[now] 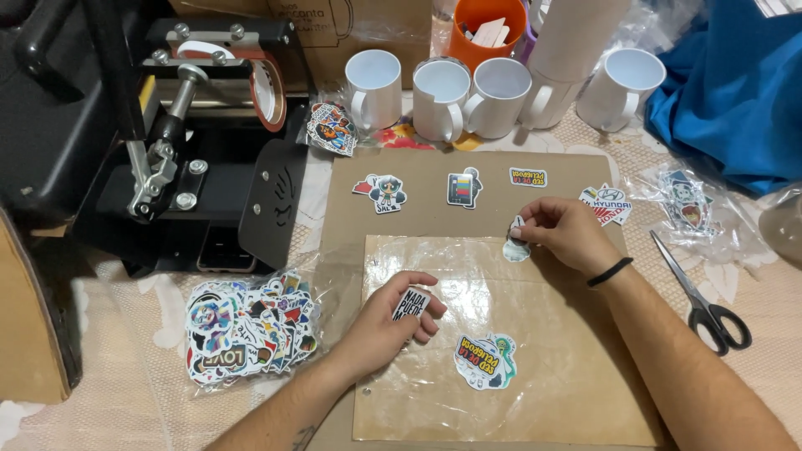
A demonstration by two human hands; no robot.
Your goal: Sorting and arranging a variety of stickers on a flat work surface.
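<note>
My left hand (393,313) rests on a clear plastic sheet (551,359) and holds a small black-and-white sticker (410,304) between thumb and fingers. My right hand (564,230) pinches a small grey-white sticker (515,246) at the sheet's upper edge. A round colourful sticker (485,360) lies flat on the sheet between my forearms. The sheet lies on a brown cardboard board (426,171), which also carries three stickers along its far part, among them a cartoon figure sticker (382,192).
A pile of stickers in a clear bag (246,327) lies left of the board. A black mug press (196,134) stands at the far left. White mugs (443,96) line the back. Black scissors (702,292) lie to the right, near a blue cloth (735,92).
</note>
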